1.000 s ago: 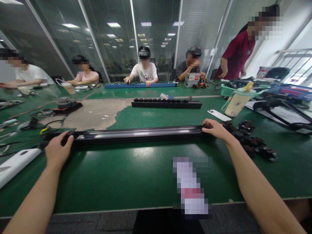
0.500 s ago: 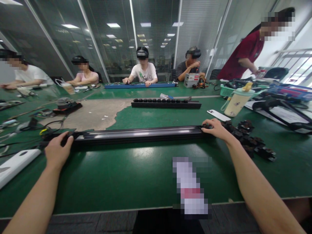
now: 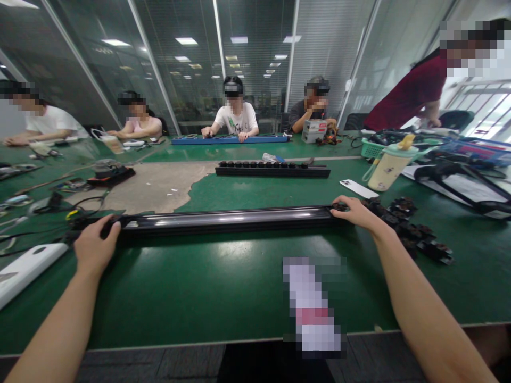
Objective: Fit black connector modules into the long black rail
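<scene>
A long black rail (image 3: 223, 219) lies crosswise on the green table (image 3: 199, 287) in front of me. My left hand (image 3: 95, 246) is closed around its left end, thumb over the top. My right hand (image 3: 355, 211) grips its right end with fingers curled over it. Just right of that hand lies a heap of several small black socket modules (image 3: 411, 231). A blurred white and red thing (image 3: 313, 303) lies near the table's front edge.
A second black strip with sockets (image 3: 272, 169) lies farther back, and a blue strip (image 3: 229, 139) by seated people. A white phone (image 3: 358, 188), a cream bottle (image 3: 389, 166), cables (image 3: 75, 210) at left, a white panel (image 3: 24, 268). A person in red leans at far right.
My hands and the rail have stayed put. The person in red at the far right has moved further right.
</scene>
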`<state>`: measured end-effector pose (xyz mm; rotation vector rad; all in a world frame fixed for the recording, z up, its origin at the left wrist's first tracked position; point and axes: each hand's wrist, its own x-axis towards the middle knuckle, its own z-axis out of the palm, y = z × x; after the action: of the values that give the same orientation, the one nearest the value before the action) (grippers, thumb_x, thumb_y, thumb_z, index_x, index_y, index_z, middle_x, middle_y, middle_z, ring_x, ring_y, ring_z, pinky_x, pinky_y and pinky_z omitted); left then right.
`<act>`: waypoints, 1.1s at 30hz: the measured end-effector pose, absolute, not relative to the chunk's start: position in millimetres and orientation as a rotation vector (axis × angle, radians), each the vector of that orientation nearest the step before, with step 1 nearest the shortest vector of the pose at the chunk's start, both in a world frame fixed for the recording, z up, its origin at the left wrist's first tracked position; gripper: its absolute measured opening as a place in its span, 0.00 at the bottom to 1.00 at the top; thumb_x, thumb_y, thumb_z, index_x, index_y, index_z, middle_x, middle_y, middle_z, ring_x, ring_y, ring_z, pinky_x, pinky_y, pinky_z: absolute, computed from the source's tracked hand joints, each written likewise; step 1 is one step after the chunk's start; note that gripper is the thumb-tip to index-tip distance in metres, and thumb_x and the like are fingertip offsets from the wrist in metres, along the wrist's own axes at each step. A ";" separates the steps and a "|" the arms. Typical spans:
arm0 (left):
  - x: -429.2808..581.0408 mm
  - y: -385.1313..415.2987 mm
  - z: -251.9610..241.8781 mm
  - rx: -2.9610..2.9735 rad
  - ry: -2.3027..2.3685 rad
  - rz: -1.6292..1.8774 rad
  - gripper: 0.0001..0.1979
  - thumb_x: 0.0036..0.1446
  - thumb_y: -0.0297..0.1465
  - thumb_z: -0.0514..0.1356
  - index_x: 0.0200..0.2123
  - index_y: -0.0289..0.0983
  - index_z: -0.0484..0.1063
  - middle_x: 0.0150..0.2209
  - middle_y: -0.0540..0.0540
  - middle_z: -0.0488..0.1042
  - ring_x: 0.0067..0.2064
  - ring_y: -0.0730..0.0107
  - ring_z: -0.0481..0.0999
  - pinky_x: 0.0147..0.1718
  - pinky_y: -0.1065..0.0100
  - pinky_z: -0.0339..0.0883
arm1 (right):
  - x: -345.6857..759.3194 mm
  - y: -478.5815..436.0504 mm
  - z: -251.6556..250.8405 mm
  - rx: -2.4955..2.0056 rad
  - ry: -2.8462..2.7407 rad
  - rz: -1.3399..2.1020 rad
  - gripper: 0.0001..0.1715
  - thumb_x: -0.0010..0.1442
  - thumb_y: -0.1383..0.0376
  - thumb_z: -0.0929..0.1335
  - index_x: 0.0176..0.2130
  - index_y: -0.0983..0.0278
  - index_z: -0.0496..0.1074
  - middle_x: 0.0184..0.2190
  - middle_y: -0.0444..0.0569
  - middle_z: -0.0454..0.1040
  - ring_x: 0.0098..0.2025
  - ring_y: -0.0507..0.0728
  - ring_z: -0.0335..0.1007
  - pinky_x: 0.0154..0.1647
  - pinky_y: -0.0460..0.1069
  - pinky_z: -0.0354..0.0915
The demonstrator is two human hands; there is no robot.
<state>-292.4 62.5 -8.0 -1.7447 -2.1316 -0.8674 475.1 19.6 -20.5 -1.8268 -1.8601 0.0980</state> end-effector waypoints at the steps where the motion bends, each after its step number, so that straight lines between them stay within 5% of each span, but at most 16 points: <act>1: -292.7 62.6 -8.0 -1.746 -2.130 -0.869 0.33 0.63 0.51 0.48 0.61 0.35 0.68 0.58 0.37 0.71 0.59 0.52 0.69 0.60 0.54 0.60 | 474.5 19.3 -19.0 -1.830 -1.848 0.169 0.19 0.54 0.49 0.68 0.40 0.58 0.71 0.36 0.49 0.74 0.42 0.63 0.70 0.45 0.58 0.67; 6: -292.9 62.4 -7.7 -1.740 -2.121 -0.874 0.34 0.63 0.51 0.48 0.61 0.35 0.68 0.57 0.36 0.71 0.59 0.51 0.69 0.59 0.54 0.60 | 468.7 16.0 -12.1 -1.879 -1.775 0.268 0.20 0.52 0.49 0.69 0.39 0.57 0.69 0.34 0.47 0.76 0.35 0.61 0.71 0.38 0.54 0.66; 33: -292.2 61.6 -8.0 -1.756 -2.113 -0.908 0.33 0.63 0.51 0.49 0.61 0.35 0.68 0.57 0.36 0.72 0.59 0.51 0.69 0.60 0.53 0.60 | 468.7 14.9 -9.9 -1.805 -1.758 0.327 0.16 0.51 0.52 0.70 0.37 0.59 0.70 0.29 0.44 0.72 0.33 0.58 0.68 0.36 0.50 0.62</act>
<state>-292.2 61.6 -8.0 -1.7565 -2.1126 -0.9076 468.7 14.9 -9.9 -1.8054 -1.7579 0.3273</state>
